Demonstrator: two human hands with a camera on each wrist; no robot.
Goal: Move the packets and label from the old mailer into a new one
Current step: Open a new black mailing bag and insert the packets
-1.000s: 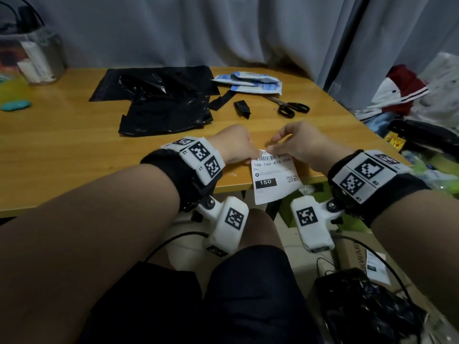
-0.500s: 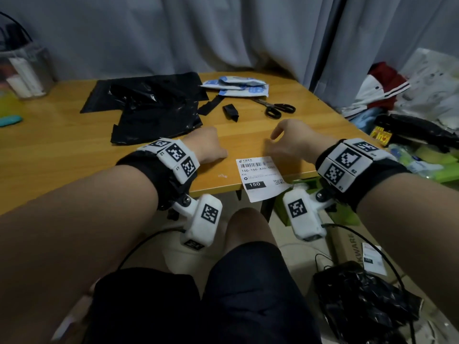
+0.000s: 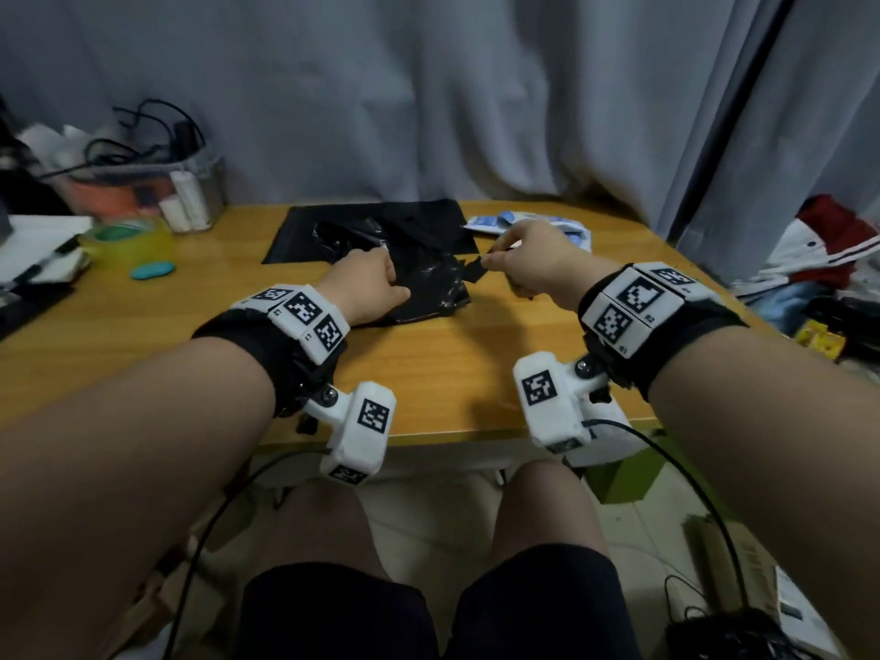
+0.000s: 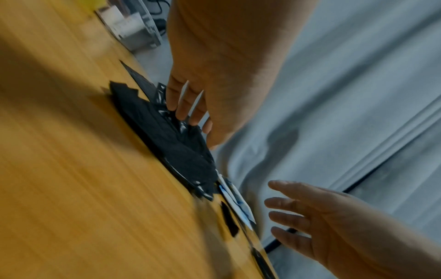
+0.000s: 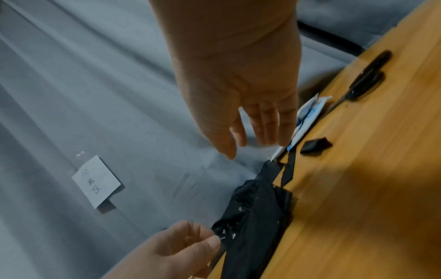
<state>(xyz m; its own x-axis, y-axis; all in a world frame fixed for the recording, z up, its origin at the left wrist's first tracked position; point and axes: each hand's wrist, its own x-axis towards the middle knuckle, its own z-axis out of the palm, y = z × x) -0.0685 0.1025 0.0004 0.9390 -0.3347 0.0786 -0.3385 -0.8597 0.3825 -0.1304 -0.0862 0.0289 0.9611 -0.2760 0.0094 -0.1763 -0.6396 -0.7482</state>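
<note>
A crumpled black mailer [image 3: 428, 292] lies mid-table, partly on a flat black mailer [image 3: 371, 221] behind it. My left hand [image 3: 376, 278] is on the crumpled one, and in the right wrist view its thumb and finger [image 5: 210, 239] pinch the plastic. White and blue packets [image 3: 495, 221] lie at the back right. My right hand [image 5: 257, 143] hovers just over the packets [image 5: 307, 115] with straight fingers, holding nothing. A black strip [image 3: 476, 273] lies beside it. The label does not show in any view.
Black-handled scissors [image 5: 365, 79] and a small black scrap [image 5: 315, 145] lie right of the packets. A clear bin of cables [image 3: 143, 192], a tape roll [image 3: 124, 235] and a teal object [image 3: 152, 270] stand back left. A grey curtain [image 3: 476, 111] hangs behind the table.
Both hands let go of the label at the table's front edge and reached forward. The left went to the crumpled mailer, the right toward the packets. The head view tilted up.
</note>
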